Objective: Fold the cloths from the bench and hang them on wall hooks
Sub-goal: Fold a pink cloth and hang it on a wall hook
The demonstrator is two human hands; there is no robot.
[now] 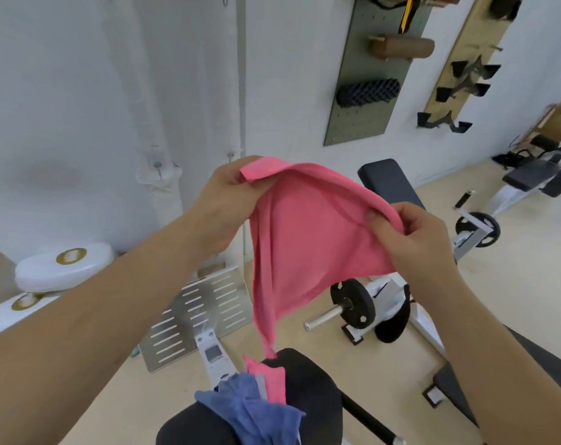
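Wall [64, 107]: pale, takes up the upper half of the view.
Floor [513, 284]: light, carrying gym equipment, including a black weight plate [353, 305] on a steel bar.
Pegboard [362, 107]: green panel fixed to the wall at upper right, holding a brown roller and a black ribbed roller.
Bench [311, 396]: black padded, at the bottom centre, directly below the hands.
Pink cloth [311, 239]: held up in the air in front of the wall, above the bench. It is stretched between both hands along its top edge and narrows to a tip that hangs down to the bench. A pink piece lies there; whether it is the same cloth cannot be told.
Blue cloth [253, 412]: crumpled on the bench, touching the pink piece.
Left hand [227, 207]: fingers curled round the cloth's upper left corner, a short flap folded over them.
Right hand [417, 239]: pinches the top edge on the right side, thumb on the near face.
Wall hooks [158, 165]: two small grey fittings on the wall behind the left hand, nothing hanging on them.
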